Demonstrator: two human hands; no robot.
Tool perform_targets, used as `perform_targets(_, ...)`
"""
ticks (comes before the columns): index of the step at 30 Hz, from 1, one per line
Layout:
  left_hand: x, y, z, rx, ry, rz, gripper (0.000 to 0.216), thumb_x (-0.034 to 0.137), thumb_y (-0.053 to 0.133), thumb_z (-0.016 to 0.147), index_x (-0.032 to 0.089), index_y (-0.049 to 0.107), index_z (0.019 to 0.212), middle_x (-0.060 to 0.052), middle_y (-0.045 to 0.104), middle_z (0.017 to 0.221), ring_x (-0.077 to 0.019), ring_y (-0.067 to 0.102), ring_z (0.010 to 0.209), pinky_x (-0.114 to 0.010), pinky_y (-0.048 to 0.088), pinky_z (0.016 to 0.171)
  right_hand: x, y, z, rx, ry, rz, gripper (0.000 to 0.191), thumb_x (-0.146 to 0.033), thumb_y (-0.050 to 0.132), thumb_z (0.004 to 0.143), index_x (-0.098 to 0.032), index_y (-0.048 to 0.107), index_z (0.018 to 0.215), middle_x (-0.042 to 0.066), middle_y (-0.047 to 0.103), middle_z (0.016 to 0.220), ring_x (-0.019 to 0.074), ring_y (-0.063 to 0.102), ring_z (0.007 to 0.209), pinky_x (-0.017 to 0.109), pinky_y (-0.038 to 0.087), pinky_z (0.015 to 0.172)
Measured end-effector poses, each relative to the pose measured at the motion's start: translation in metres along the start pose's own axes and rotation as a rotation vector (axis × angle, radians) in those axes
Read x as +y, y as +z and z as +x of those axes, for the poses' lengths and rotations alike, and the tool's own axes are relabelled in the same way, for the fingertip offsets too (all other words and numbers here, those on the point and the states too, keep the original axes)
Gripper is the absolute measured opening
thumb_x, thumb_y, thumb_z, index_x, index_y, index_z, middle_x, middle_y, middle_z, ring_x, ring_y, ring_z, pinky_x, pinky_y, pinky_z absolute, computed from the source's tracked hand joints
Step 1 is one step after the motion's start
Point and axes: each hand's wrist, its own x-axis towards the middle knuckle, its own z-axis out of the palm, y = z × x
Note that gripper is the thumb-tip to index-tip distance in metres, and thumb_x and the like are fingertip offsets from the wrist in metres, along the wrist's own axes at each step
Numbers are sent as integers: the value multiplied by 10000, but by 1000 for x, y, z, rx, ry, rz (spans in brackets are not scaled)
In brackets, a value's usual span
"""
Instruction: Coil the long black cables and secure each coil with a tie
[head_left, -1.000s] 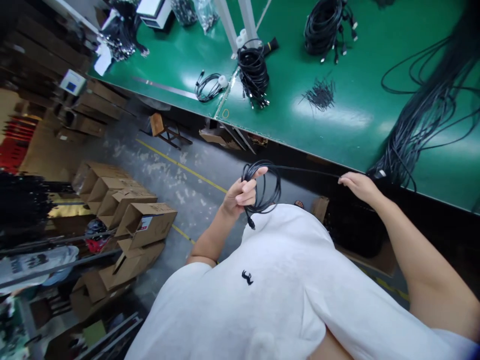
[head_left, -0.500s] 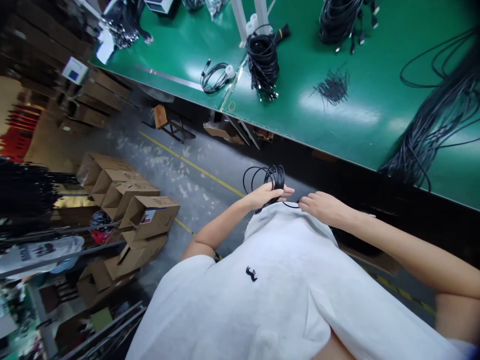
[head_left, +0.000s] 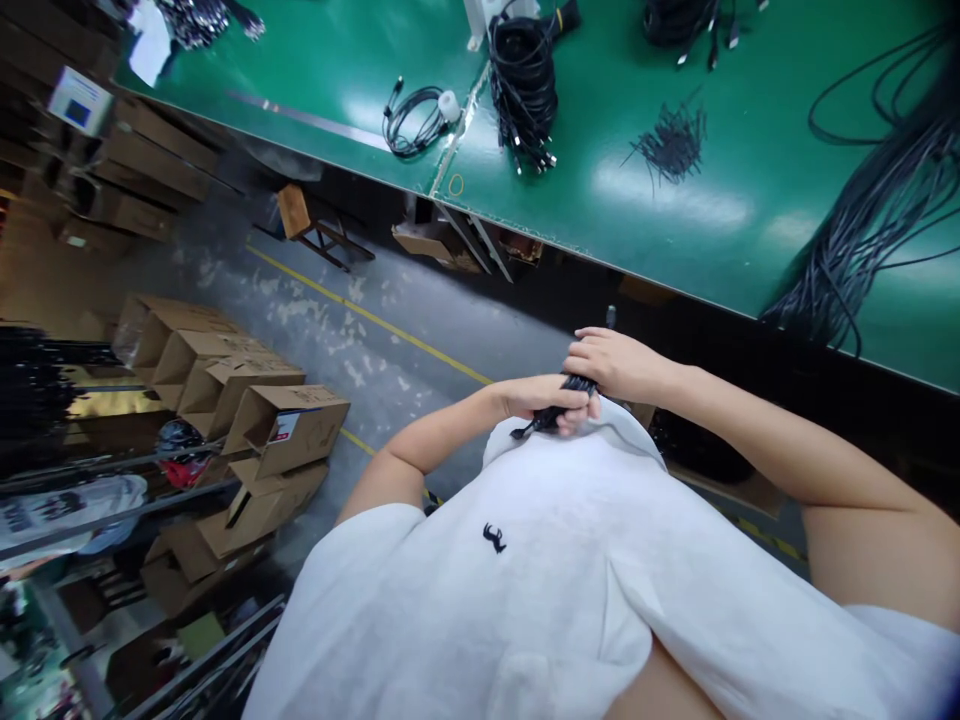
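Observation:
A coiled black cable is bunched together in front of my waist. My left hand is closed around the bundle, and a dark plug end sticks out below its fingers. Against the upper side of the same bundle, my right hand is closed with its fingers curled over the cable. Another dark connector end pokes up past the right hand's knuckles. The two hands touch or nearly touch; the right fingertips are partly hidden.
The green table lies ahead, with a tied cable bundle, a small cable coil, a pile of short black ties and a large heap of loose cables. Cardboard boxes and a wooden stool stand at left.
My right hand has moved left onto the cable held in the left hand. The open loops are now gathered into a tight bundle, with connector ends showing at both sides.

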Motion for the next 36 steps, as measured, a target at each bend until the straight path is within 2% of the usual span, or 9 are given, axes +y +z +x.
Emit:
perform_targets(3, 7, -7, -7, 182, 78, -95, 433, 512, 800, 720, 137, 584, 751, 95, 348, 479, -21, 270, 388, -163, 237, 373, 5, -6, 12, -33, 213, 32, 130, -151, 493, 858, -161, 623, 858, 81, 651, 833, 180, 604, 771, 310, 434, 793)
perform_targets(8, 13, -19, -20, 174, 98, -132, 441, 467, 829, 709, 109, 580, 779, 84, 389, 487, -20, 329, 406, -139, 272, 386, 7, -18, 24, -85, 333, 279, 127, -224, 506, 870, -189, 628, 862, 42, 646, 807, 157, 584, 703, 261, 397, 614)
perform_targets(11, 15, -28, -31, 205, 186, -221, 385, 432, 766, 794, 129, 535, 736, 119, 288, 468, -3, 216, 373, -121, 202, 359, 9, -18, 21, 155, 357, 351, 227, -321, 577, 866, -209, 655, 1048, 76, 669, 980, 208, 630, 867, 309, 477, 722)
perform_targets(14, 20, -40, -44, 280, 356, -331, 340, 405, 682, 876, 145, 512, 739, 126, 236, 477, -11, 164, 366, -115, 195, 348, 13, 1, 11, 535, 611, 385, 288, -386, 592, 881, -229, 652, 1115, 94, 675, 1042, 245, 644, 951, 389, 517, 825)
perform_targets(17, 23, -50, -51, 284, 381, -361, 333, 397, 662, 894, 147, 507, 737, 122, 231, 483, -15, 171, 365, -112, 204, 349, 16, 32, 15, 541, 794, 503, 364, -436, 661, 822, -220, 654, 1115, 92, 694, 1042, 262, 666, 939, 422, 544, 830)
perform_targets(20, 18, -54, -50, 204, 298, -308, 376, 440, 725, 833, 146, 511, 737, 120, 260, 478, -12, 181, 367, -120, 199, 353, 15, 46, 41, 425, 716, 612, 535, -406, 709, 761, -206, 607, 1248, 100, 674, 1207, 276, 654, 1063, 426, 529, 922)
perform_targets(28, 16, -53, -65, 110, 274, -129, 529, 597, 787, 696, 131, 550, 780, 75, 397, 513, -37, 346, 426, -169, 307, 414, 24, 14, 88, 299, 337, 493, 279, -140, 504, 771, -204, 708, 950, 67, 720, 991, 206, 658, 930, 289, 482, 772)
perform_targets(33, 31, -61, -68, 266, 517, -126, 490, 555, 797, 711, 157, 516, 766, 89, 386, 508, -29, 332, 401, -177, 284, 402, 19, 52, 120, 767, 806, 1246, 88, -279, 629, 765, -208, 585, 740, -13, 607, 660, 135, 573, 647, 268, 490, 682)
perform_targets(36, 30, -70, -53, 410, 621, -139, 481, 562, 775, 733, 162, 515, 790, 95, 385, 510, -28, 337, 403, -180, 279, 403, 3, 85, 144, 792, 1122, 1819, 241, -279, 658, 729, -208, 459, 613, -32, 477, 521, 111, 477, 506, 260, 472, 549)
